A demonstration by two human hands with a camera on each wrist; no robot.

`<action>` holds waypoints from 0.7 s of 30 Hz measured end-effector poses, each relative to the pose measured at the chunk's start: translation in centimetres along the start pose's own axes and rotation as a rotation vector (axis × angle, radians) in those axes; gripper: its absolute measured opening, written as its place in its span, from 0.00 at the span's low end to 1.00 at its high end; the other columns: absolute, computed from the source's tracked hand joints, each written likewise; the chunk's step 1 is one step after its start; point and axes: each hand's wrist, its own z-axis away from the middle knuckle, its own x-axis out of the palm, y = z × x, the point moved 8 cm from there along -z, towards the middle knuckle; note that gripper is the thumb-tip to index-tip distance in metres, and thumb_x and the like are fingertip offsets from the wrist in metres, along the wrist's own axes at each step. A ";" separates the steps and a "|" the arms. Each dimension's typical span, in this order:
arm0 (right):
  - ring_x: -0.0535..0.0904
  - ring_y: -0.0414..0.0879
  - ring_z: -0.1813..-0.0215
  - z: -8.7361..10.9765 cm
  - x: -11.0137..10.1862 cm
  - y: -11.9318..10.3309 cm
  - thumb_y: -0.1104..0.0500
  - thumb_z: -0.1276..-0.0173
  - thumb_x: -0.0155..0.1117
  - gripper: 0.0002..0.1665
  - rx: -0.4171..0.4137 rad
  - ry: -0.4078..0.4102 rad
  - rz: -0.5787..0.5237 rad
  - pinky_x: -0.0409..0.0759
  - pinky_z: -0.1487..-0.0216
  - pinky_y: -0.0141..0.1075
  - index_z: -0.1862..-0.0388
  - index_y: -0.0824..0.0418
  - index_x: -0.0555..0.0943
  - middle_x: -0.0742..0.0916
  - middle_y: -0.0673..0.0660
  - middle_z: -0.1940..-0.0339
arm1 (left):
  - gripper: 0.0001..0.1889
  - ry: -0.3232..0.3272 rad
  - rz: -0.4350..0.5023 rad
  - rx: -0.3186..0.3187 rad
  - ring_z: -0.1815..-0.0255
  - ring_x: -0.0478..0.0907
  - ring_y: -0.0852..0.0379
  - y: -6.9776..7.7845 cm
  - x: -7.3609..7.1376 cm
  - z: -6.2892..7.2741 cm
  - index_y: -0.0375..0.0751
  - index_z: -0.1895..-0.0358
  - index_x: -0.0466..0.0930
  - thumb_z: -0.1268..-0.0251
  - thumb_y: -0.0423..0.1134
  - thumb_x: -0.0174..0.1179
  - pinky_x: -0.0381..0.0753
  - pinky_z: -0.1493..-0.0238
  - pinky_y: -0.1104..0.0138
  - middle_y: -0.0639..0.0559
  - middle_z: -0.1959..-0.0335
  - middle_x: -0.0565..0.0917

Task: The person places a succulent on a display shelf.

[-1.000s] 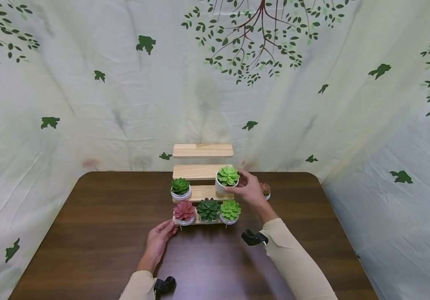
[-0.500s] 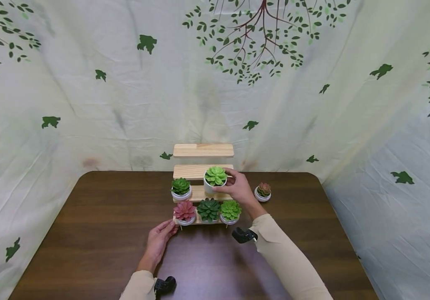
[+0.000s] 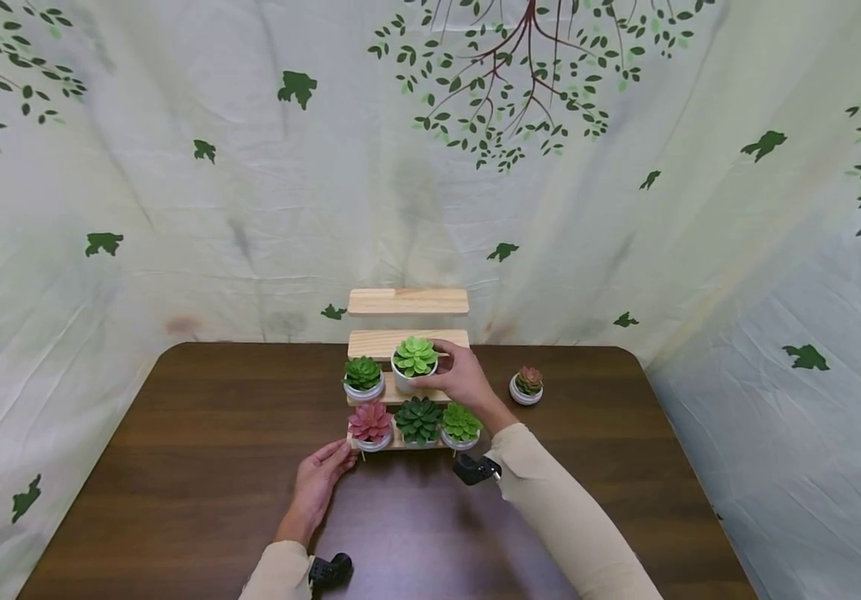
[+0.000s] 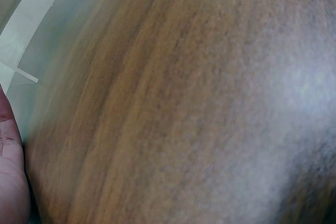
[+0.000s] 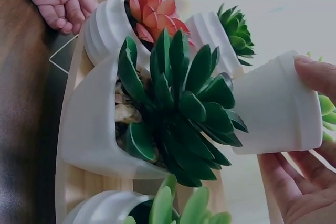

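Observation:
My right hand (image 3: 463, 379) grips a white pot with a light green succulent (image 3: 413, 357) between thumb and fingers, over the second tier of a wooden plant stand (image 3: 407, 302). In the right wrist view the held pot (image 5: 278, 106) is close behind a dark green succulent (image 5: 184, 108). At the stand's front left corner, my left hand (image 3: 317, 479) pinches the bottom tier's edge; the fingertips are partly hidden. A pink succulent (image 3: 370, 422), the dark green one and another light green one (image 3: 461, 423) line the bottom tier. A small green succulent (image 3: 362, 375) sits at the second tier's left.
A reddish-brown succulent (image 3: 527, 385) in a white pot stands on the brown table (image 3: 197, 450), right of the stand. Behind the table hangs a pale cloth (image 3: 287, 208) printed with leaves. The left wrist view shows mostly tabletop (image 4: 157, 103).
My right hand has carried the light green succulent leftward along the second tier, uncovering the reddish-brown succulent on the table. The left hand has stayed in place.

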 end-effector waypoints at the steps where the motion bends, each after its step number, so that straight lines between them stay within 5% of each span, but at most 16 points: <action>1: 0.82 0.52 0.50 0.0 0.1 0.0 0.65 0.47 0.76 0.39 0.002 0.002 0.000 0.82 0.55 0.36 0.35 0.66 0.71 0.82 0.63 0.45 | 0.08 0.002 0.001 -0.003 0.66 0.81 0.62 0.0 0.0 0.0 0.42 0.62 0.82 0.29 0.29 0.53 0.82 0.58 0.71 0.55 0.69 0.85; 21: 0.81 0.47 0.53 -0.9 1.1 1.1 0.59 0.51 0.80 0.40 -0.006 0.008 0.132 0.82 0.56 0.37 0.38 0.62 0.74 0.83 0.58 0.49 | 0.08 -0.014 0.025 0.002 0.67 0.81 0.62 0.2 0.1 -0.1 0.40 0.62 0.82 0.30 0.28 0.53 0.81 0.59 0.72 0.55 0.70 0.85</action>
